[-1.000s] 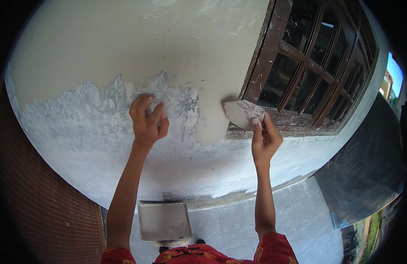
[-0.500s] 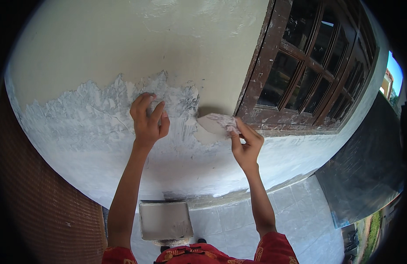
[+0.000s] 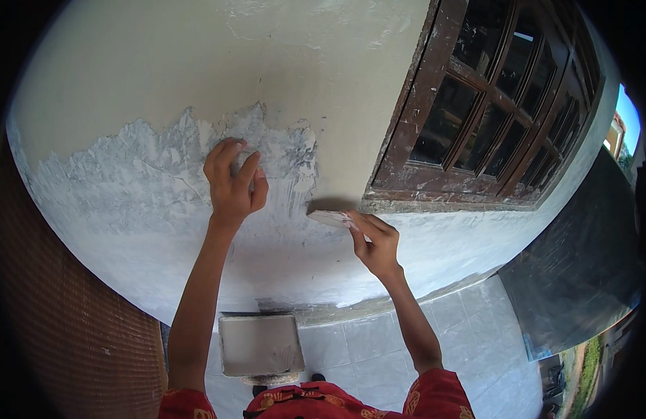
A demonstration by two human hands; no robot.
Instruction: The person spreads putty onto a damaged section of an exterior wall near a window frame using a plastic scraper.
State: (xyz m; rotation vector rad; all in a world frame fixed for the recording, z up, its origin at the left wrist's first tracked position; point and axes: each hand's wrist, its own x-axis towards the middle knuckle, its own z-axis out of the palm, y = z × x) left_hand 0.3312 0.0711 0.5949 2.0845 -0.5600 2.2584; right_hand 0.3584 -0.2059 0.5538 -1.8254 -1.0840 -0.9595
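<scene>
My right hand (image 3: 375, 246) pinches a flat scraper (image 3: 330, 218) smeared with whitish filler, its blade edge-on against the wall (image 3: 351, 146) below the window's corner. To the left, my left hand (image 3: 232, 187) is raised in front of the rough grey-white filler patch (image 3: 155, 164), its fingers curled toward the thumb. A greyish bit shows between those fingers, but it blends with the wall and I cannot make out what it is. Above the jagged edge of the patch the wall is cream; lower down it is smeared white.
A square tray (image 3: 261, 346) with greyish contents stands below, near my feet, on the grey tiled floor (image 3: 379, 342). The brown wooden window frame (image 3: 396, 164) is at the upper right. Woven brown matting (image 3: 78, 300) lies left, a dark sheet (image 3: 581, 258) right.
The scraper has moved down and slightly left, turning from showing its flat face to nearly edge-on. My left hand has stayed almost in place.
</scene>
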